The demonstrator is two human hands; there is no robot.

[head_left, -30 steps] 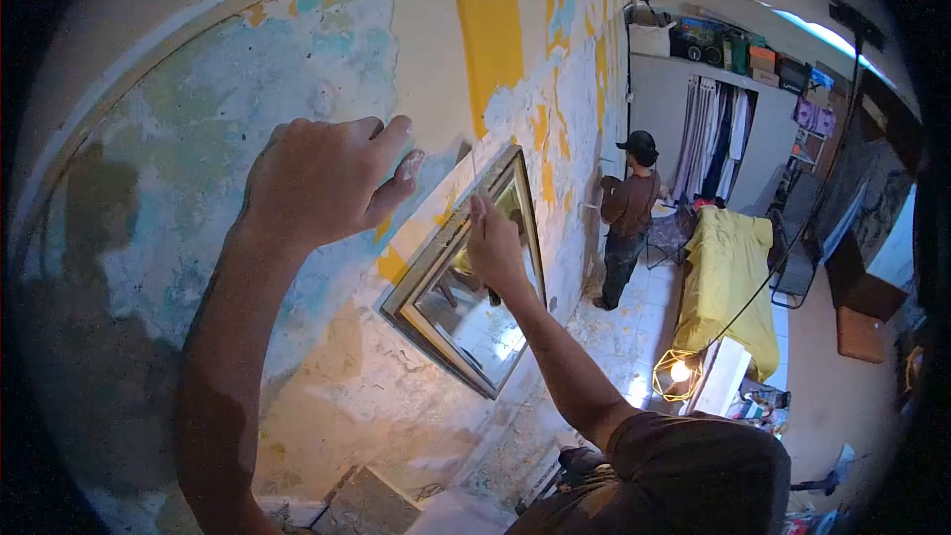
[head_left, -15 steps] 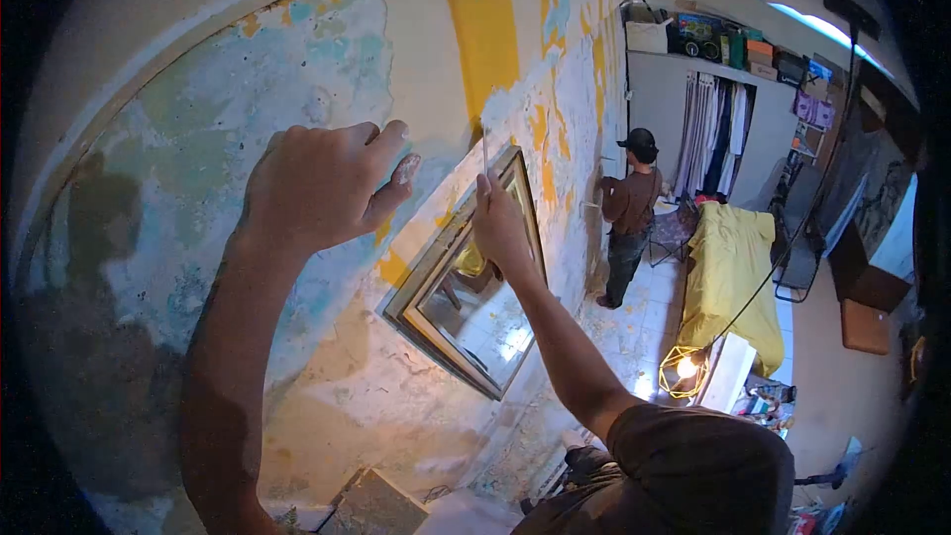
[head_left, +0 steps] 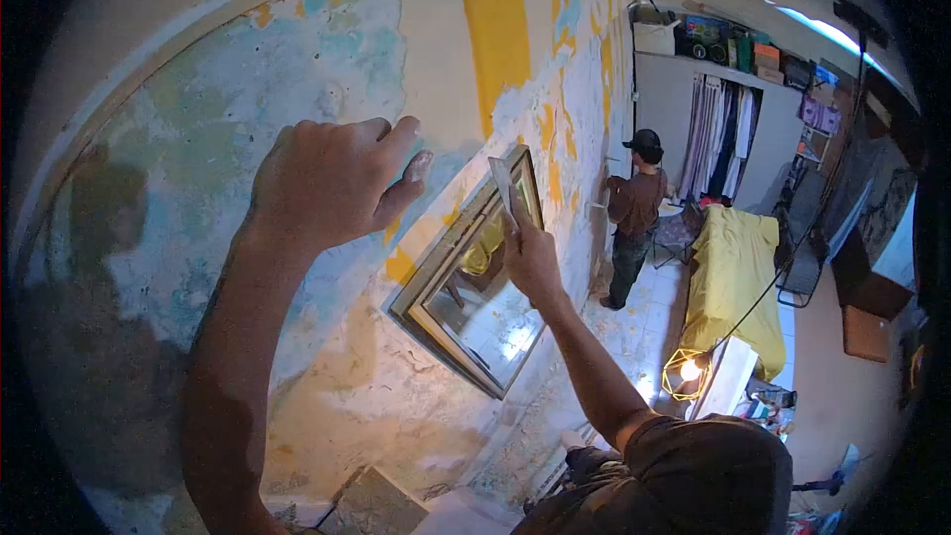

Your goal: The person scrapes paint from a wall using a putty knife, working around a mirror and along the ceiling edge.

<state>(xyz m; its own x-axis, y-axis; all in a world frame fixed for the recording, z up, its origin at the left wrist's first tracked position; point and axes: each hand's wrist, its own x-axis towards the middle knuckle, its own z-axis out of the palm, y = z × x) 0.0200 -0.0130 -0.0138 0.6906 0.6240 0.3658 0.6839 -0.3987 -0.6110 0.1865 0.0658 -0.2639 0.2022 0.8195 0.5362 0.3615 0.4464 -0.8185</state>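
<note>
My left hand (head_left: 322, 183) is raised in front of the peeling wall (head_left: 297, 69), its back toward me. Its fingers are bent, the index finger and thumb stand apart, and white dust coats the thumb tip. Nothing shows in it. My right hand (head_left: 532, 263) grips a flat scraper (head_left: 504, 188) whose blade points up and left. Behind that hand a framed mirror (head_left: 471, 302) leans out at a slant from the wall. Above the mirror, yellow paint (head_left: 492, 35) shows between bare plaster patches.
Farther along the wall a person (head_left: 634, 213) in a dark cap faces it. A yellow-covered bed (head_left: 728, 277) stands right of them, before a wardrobe (head_left: 664, 99) with boxes on top. A lit bulb in a yellow cage (head_left: 688, 372) hangs from a cord. A box-like object (head_left: 371, 505) sits low at the wall.
My right hand with the scraper has moved away from the yellow paint, slightly down and right, and the blade has turned to show its flat side. My left hand keeps its pose.
</note>
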